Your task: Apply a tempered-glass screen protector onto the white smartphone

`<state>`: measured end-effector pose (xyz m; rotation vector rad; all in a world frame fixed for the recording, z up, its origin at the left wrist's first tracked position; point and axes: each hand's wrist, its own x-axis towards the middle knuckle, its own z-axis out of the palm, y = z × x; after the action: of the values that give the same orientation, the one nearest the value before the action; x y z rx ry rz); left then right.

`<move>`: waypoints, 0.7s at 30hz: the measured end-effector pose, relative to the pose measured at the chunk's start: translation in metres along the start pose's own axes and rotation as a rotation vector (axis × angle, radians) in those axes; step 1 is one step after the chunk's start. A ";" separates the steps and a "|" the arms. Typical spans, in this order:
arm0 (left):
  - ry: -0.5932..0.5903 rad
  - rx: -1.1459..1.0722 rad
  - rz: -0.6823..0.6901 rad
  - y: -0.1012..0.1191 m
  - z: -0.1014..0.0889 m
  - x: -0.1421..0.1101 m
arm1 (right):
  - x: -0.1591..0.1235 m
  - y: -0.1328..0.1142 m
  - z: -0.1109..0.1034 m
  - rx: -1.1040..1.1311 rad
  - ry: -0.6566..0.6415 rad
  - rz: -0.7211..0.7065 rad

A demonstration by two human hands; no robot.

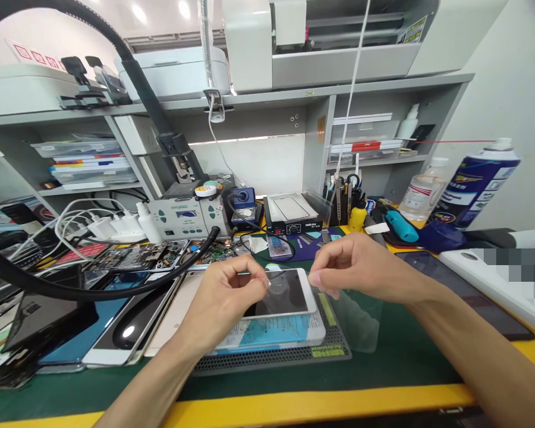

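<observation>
A white-framed smartphone [289, 296] with a dark screen lies face up in the middle of the bench. Beneath it is a pale block with a blue-and-white label [274, 333], resting on a grey perforated pad [267, 364]. My left hand [227, 300] is over the phone's left part, thumb and forefinger pinched; a tiny whitish bit shows at the tips, too small to name. Just off the phone's right end, my right hand [361, 268] has its fingers pinched together; what they hold, if anything, I cannot make out. A clear sheet [359, 324] lies right of the pad.
Several phones and tablets [129, 321] lie at left, under a curving black hose [93, 292]. Behind stand a rework station [187, 217] and a black control box [294, 226]. At right are a spray can [477, 184], a clear bottle [423, 190] and a dark tablet [463, 291].
</observation>
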<state>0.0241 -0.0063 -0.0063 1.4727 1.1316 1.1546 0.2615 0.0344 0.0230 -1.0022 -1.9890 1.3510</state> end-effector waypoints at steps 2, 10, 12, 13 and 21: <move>0.008 0.004 0.005 0.000 0.001 0.000 | 0.000 0.000 0.000 0.005 0.004 0.003; 0.043 0.049 0.066 -0.001 -0.001 0.001 | 0.001 0.002 -0.001 -0.007 0.010 0.008; 0.046 0.018 0.040 -0.002 -0.004 0.001 | 0.000 0.001 -0.002 -0.005 0.029 0.012; 0.051 0.002 0.024 -0.003 -0.005 0.001 | 0.000 0.001 -0.002 -0.004 0.034 0.015; 0.120 -0.137 -0.092 -0.004 -0.006 0.001 | 0.000 0.001 -0.003 0.017 0.019 0.001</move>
<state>0.0178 -0.0039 -0.0091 1.2484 1.1646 1.2448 0.2642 0.0361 0.0230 -1.0047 -1.9608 1.3516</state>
